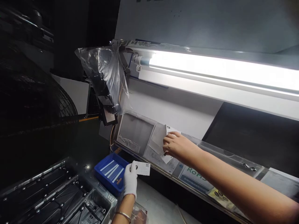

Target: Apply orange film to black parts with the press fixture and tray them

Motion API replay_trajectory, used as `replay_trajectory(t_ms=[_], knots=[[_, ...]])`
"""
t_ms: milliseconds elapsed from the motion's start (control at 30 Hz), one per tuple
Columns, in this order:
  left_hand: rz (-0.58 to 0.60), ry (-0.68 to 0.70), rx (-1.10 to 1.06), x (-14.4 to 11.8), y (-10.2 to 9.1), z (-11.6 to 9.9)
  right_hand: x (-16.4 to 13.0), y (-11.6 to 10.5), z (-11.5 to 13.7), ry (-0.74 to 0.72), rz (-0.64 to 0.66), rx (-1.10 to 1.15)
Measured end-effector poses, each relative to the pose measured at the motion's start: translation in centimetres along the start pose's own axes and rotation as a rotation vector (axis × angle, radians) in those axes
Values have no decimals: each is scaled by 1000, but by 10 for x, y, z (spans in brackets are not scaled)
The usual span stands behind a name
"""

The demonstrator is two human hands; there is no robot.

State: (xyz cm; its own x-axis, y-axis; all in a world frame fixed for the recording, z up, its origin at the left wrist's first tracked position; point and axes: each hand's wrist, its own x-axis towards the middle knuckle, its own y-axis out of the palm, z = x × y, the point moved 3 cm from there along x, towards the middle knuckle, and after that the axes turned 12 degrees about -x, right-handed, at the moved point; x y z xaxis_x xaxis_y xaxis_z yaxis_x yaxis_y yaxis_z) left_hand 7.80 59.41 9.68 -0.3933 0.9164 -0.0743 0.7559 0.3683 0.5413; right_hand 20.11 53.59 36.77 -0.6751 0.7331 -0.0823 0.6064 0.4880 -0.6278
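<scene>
My left hand (130, 180), in a white glove, holds a small white label (143, 168) with a printed code above a blue tray (109, 173). My bare right hand (175, 146) reaches up to a slanted clear panel (137, 137) and grips a white slip of paper (168, 132) at its upper edge. More papers lie behind the clear panel beside that hand.
A lit fluorescent tube (221, 73) runs above the panel. A clear plastic bag (105, 74) covers a dark device at the left. Black moulded trays (53, 196) sit at the lower left, and a dark fan grille (32, 102) stands farther left. A RoHS sign (192, 174) hangs below the panel.
</scene>
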Motion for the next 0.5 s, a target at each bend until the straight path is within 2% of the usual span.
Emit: replay_trajectory(t_ms=[133,267,367,500], knots=[[-6,15,9,-15,-1,-11,-7,-1,1,63,-24,132],[41,62,8,-47,5,-33,-20,0,5,163,3,356],[78,95,10,-78,11,-48,-38,2,26,160,52,501],[113,120,-9,-120,17,-62,-65,2,63,137,124,851]])
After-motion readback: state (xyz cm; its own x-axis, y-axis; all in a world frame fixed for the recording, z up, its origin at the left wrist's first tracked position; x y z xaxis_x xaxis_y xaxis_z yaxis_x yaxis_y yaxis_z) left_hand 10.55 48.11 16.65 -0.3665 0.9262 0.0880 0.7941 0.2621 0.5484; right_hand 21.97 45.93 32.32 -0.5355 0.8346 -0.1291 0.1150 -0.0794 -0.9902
